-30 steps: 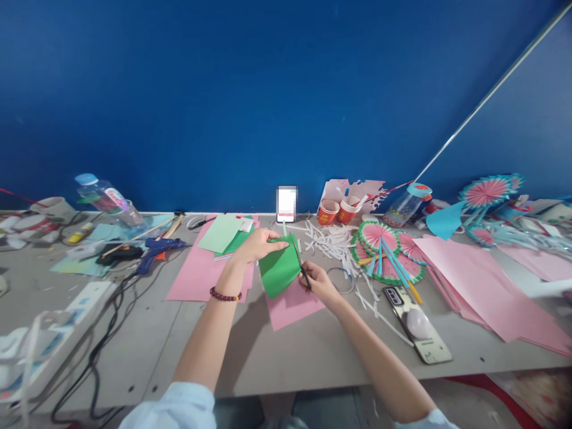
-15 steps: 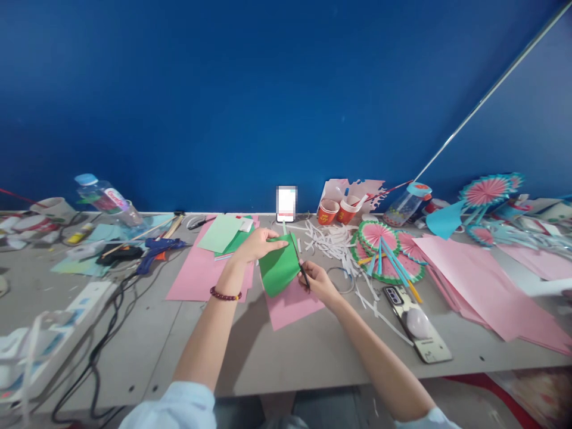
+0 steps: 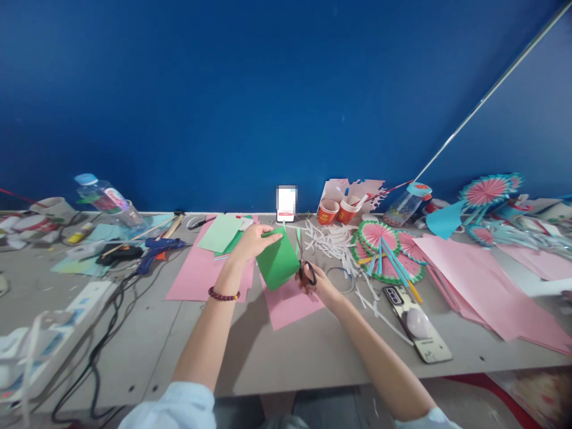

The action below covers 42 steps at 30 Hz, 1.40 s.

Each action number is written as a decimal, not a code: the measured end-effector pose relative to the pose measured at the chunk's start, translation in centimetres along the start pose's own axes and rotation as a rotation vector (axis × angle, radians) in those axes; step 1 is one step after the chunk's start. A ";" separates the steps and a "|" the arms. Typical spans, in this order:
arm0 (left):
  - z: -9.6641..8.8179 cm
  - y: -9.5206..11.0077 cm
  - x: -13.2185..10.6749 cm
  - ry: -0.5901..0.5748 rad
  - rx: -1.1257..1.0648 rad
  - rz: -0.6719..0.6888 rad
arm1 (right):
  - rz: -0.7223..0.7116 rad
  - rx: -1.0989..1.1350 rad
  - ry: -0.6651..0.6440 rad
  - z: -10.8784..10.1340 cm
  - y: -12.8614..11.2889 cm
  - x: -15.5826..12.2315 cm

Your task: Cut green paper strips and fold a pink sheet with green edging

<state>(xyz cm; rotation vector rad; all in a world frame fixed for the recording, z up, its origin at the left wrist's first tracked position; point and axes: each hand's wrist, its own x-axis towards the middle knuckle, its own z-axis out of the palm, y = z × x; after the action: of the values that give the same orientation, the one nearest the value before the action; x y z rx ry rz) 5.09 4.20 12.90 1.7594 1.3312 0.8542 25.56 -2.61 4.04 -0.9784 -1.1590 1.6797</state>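
My left hand (image 3: 254,241) pinches a green sheet of paper (image 3: 277,262) by its upper left edge, thumb on top. The sheet hangs tilted above a pink sheet (image 3: 292,307) on the table. At the sheet's right edge, my right hand (image 3: 318,280) is closed around scissors (image 3: 308,274) with dark handle loops. The blades point away from me and are hard to make out. A narrow light green strip (image 3: 298,237) shows beside the sheet's upper right edge; whether it is still joined to the sheet I cannot tell.
White paper strips (image 3: 330,241), red paper cups (image 3: 328,211) and pleated paper fans (image 3: 384,247) lie to the right, with a phone (image 3: 417,325) and pink sheets (image 3: 482,280). Leftward are a blue glue gun (image 3: 158,253), cables (image 3: 100,339) and a power strip (image 3: 58,339). A lit phone (image 3: 285,205) leans at the wall.
The green sheet and my left hand have shifted slightly up and left. The scissors have turned in my right hand, showing their handle loops. The narrow strip stands farther from the sheet's edge.
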 end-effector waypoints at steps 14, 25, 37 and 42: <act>-1.3 -0.6 0.0 0.123 -0.062 0.000 | 0.019 -0.023 -0.030 -0.1 -0.2 -0.1; -2.5 -1.3 0.0 0.225 -0.278 -0.056 | 0.061 -0.123 -0.129 0.0 -0.4 -0.3; -3.0 -2.4 0.5 0.560 0.208 0.129 | 0.008 -0.150 -0.090 -0.5 0.0 0.1; -3.0 -2.0 0.6 0.472 -0.273 0.088 | 0.029 -0.155 -0.061 -0.5 0.1 0.1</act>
<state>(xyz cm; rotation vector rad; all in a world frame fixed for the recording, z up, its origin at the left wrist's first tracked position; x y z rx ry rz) 1.77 5.59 12.70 1.4609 1.3515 1.4940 25.97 -2.39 3.80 -1.0500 -1.3372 1.6715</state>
